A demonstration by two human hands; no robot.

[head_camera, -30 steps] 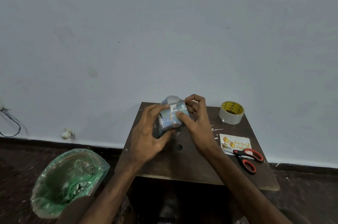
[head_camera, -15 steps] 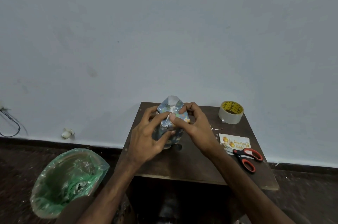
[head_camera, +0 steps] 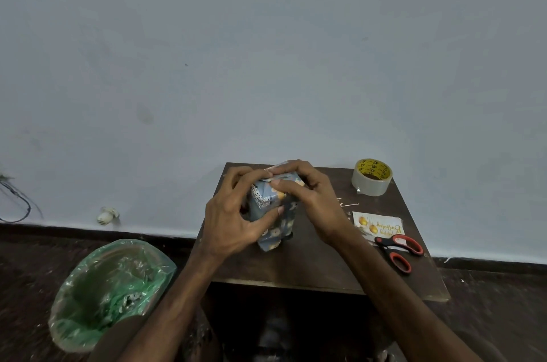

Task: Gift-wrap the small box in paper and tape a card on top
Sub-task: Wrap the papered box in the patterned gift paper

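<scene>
The top and both flanks of the wrapped box (head_camera: 273, 228) are covered by the left hand (head_camera: 233, 219) and right hand (head_camera: 313, 199), whose fingers curl over it, so the fold beneath them cannot be made out. The scissors (head_camera: 387, 244) hide the near corner of the card (head_camera: 380, 224), whose lettering is too small to read, like the print on the tape roll (head_camera: 371, 178). A cable (head_camera: 17, 207) runs off the left edge. Under the surface (head_camera: 310, 267) everything is dark and blurred.
</scene>
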